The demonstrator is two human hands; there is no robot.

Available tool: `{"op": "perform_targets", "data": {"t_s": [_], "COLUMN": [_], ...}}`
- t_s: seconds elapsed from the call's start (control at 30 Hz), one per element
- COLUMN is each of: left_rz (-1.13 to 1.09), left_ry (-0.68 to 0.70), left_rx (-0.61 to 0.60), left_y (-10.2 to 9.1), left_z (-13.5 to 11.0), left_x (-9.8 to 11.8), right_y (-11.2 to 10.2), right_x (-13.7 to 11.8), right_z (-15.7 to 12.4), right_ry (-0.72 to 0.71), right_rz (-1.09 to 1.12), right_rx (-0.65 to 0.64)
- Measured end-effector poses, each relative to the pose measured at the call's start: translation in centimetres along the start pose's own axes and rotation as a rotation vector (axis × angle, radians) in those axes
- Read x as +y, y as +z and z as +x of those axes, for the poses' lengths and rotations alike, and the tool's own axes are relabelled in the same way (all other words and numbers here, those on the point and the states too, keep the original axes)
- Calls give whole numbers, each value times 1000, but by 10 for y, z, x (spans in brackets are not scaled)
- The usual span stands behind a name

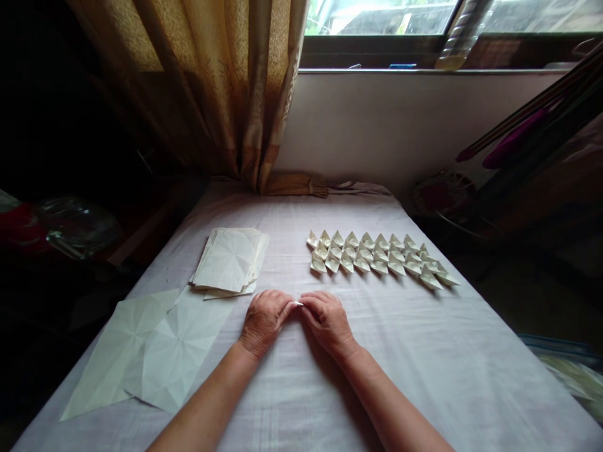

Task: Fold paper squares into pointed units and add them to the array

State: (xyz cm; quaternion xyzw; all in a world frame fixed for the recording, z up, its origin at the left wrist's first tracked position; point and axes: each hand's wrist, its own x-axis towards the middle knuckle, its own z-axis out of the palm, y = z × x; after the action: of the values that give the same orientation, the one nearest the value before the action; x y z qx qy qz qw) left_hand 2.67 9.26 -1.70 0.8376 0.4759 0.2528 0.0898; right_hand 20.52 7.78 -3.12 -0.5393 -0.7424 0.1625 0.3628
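1. Our left hand (264, 320) and right hand (327, 319) rest knuckles-up on the white-clothed table (424, 376). The fingers of both are curled almost closed, and their tips meet in a pinch on a small white piece of folded paper (298, 304). It sits just nearer to us than the left end of the rows of cream folded paper units (377, 254). Our fingers hide most of it, so we cannot tell its shape.
2. We judge the grip thin. Only the fingertips hold so small a piece, and uneven pressure could skew a crease or tear it.
3. The cloth is soft and wrinkled, so a fold pressed against it may come out blunt.
4. The rows lie close beyond our right hand. A careless lift of the wrist could knock the overlapping units out of line.
5. Left of the rows, the loosely fanned stack of creased white paper squares (230, 260) could slide apart if our left hand brushes it.
6. The two large creased white sheets (155, 348), further left of the rows and nearer us, lie beside our left forearm. A drag could crumple them or push them off the table.
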Motion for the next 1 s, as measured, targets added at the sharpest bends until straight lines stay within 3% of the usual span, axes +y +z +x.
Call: {"op": "perform_targets", "data": {"t_s": [0.17,0.3,0.73,1.0], "left_rz": [-282,-498,-719,-758], "left_ry": [-135,-297,-377,-434], "left_rx": [61,9,14,-2], "left_y": [0,1,1,0], "left_z": [5,7,5,6], "left_x": [-1,1,0,2], "right_y": [5,8,4,5], "right_x": [-6,-8,-8,-10], "right_z": [18,19,15,15], "right_ry": [207,244,128,55], "right_rz": [391,506,363,356], "right_rx": [6,-29,-87,-6]}}
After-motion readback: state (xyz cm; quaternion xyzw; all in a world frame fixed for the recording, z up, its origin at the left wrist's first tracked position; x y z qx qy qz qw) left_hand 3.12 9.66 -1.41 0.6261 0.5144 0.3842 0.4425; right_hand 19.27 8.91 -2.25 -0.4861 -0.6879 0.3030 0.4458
